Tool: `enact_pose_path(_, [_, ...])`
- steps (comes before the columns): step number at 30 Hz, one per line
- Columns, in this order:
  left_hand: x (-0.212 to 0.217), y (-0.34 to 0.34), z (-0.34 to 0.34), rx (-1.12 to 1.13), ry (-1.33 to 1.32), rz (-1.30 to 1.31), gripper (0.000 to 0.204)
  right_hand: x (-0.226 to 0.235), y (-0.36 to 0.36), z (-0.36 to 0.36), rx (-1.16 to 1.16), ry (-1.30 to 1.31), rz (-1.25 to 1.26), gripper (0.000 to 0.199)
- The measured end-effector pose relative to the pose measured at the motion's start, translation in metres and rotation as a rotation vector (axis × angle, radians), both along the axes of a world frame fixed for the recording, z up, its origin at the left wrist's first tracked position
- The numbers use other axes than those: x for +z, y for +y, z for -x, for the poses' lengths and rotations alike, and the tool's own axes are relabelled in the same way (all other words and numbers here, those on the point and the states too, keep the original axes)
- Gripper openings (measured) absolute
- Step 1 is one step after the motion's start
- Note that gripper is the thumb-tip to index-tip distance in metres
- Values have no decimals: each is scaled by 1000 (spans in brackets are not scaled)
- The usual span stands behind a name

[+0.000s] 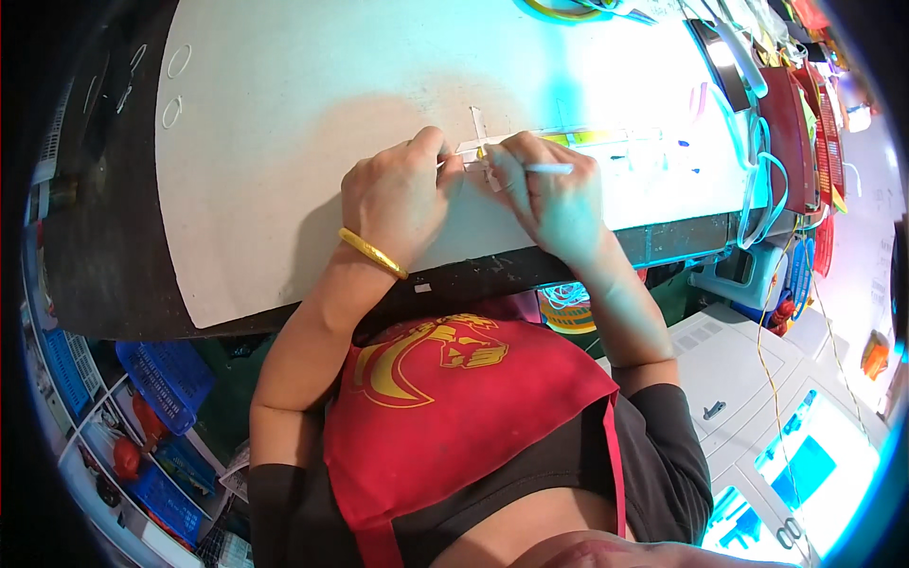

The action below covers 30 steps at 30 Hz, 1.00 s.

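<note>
My left hand (398, 189), with a gold bangle on its wrist, has its thumb and fingers pinched at the near left edge of a small piece of thin white strips (476, 128). My right hand (561, 194) is closed around a slim pale stick (549, 168), pen-like, whose blunt end juts out to the right. The stick's other end is hidden by my fingers. Both sets of fingertips meet over the white strips, one of which points away from me. A speck of yellow shows between them. Just beyond my right hand lies a long yellow strip (589, 137).
Two pale rings (172, 113) lie on the white board (256, 208) at left. Small dark bits (696, 170) lie at right, near a looped pale blue cord (775, 185). Red baskets (792, 137) stand beyond the right edge. A yellow loop (568, 13) lies at the far edge.
</note>
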<state>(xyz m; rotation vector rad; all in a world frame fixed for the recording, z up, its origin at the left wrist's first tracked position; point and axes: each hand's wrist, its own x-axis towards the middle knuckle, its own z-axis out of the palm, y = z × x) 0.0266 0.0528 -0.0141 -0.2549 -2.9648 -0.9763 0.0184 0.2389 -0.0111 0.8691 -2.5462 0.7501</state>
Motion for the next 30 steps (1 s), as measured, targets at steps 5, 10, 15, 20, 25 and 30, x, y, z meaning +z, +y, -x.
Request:
enact_pose_path(5, [9, 0, -4, 10, -124, 24, 14, 21, 70, 26, -224, -339, 240, 17])
enact_pose_path(10, [20, -31, -35, -11, -36, -63, 42, 34, 168, 46, -541, -276, -245, 20])
enact_pose_path(15, [15, -99, -110, 283, -202, -44, 39, 33, 192, 46, -432, -490, -320, 27])
enact_pose_path(20, [-107, -220, -237, 282, -524, -147, 27, 35, 196, 42, -437, -461, -358, 25])
enact_pose_path(25, [-50, -218, -258, 422, -486, 101, 30, 11, 199, 55, -324, -455, -202, 24])
enact_pose_path(30, [70, -84, -439, 938, -478, 476, 33, 11, 258, 53, -341, -751, -68, 21])
